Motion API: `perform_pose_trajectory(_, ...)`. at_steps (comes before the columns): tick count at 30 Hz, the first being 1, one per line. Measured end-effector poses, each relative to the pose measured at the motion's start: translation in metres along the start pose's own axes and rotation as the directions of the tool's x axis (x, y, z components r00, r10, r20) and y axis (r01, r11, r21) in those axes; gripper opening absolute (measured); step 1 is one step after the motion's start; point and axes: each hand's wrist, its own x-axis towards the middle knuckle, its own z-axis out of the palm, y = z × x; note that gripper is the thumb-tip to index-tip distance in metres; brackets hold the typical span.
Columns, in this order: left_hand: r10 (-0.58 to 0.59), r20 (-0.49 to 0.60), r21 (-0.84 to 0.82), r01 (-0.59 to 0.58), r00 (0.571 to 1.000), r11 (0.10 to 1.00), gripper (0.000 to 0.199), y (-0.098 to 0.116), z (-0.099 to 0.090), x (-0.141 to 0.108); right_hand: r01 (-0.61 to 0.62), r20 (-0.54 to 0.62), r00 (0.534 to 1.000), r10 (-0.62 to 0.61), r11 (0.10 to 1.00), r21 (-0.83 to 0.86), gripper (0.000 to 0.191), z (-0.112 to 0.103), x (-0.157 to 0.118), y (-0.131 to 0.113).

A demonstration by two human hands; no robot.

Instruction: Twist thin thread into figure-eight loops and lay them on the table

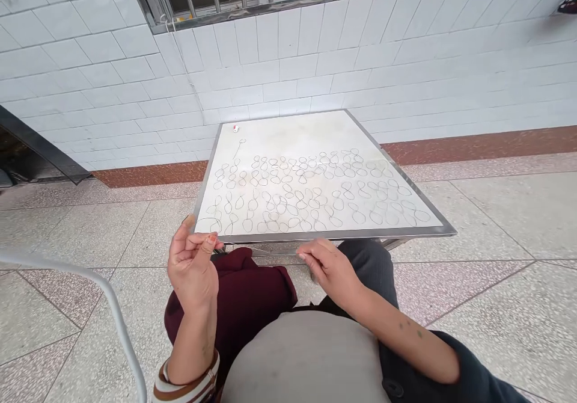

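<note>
At the far left a pale grey tube (118, 313) curves in over the speckled floor (54, 258). Next, a thin white cord (184, 66) hangs down the tiled wall. Below it, the left hand (193, 276), in a striped cuff (187, 385), is raised at the near left corner of the desk (306, 127); its grip is closed, thumb and forefinger pinching a fine strand (265, 250).

At the desk's far left corner sits a small red-and-white item (236, 129), any marking on it too small to read. Just nearer is a lone loop (242, 141) with a long tail. Maroon cloth (252, 286) covers the lap below the near edge, and the strand runs in front of that edge from one hand to the other.

Across the white top spread rows of thin dark loops (300, 198), many in figure-eights; they form no readable writing. The right hand (331, 270) is just off the near edge, right of the cloth, its grip also closed, fingertips pinching the strand's other end. Further right come a dark trouser leg (372, 264) and a dark sleeve (478, 367). A dark object (568, 1), cut off at the upper right, cannot be identified.
</note>
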Motion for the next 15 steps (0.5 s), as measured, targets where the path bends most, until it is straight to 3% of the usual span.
perform_pose_trajectory(3,-0.098,0.139,-0.007,0.099,0.985,0.995,0.055,0.004,0.007,-0.010,-0.052,0.001,0.999,0.053,0.989,0.139,0.022,-0.011,0.023,-0.014)
perform_pose_trajectory(6,-0.182,0.230,-0.017,0.191,0.956,0.981,0.054,0.003,0.014,-0.019,-0.204,0.236,0.965,0.117,0.898,0.390,0.026,-0.011,0.047,-0.034)
perform_pose_trajectory(9,-0.220,0.265,-0.014,0.232,0.939,0.973,0.050,0.000,0.017,-0.025,-0.500,0.525,0.837,0.155,0.607,0.617,0.027,0.001,0.059,-0.046)
perform_pose_trajectory(12,-0.245,0.259,0.021,0.249,0.934,0.968,0.049,-0.001,0.015,-0.027,-0.655,0.651,0.747,0.132,0.311,0.689,0.029,0.014,0.057,-0.047)
perform_pose_trajectory(15,-0.279,0.257,0.047,0.277,0.925,0.960,0.050,-0.001,0.014,-0.027,-0.715,0.715,0.695,0.083,0.193,0.672,0.030,0.018,0.053,-0.045)
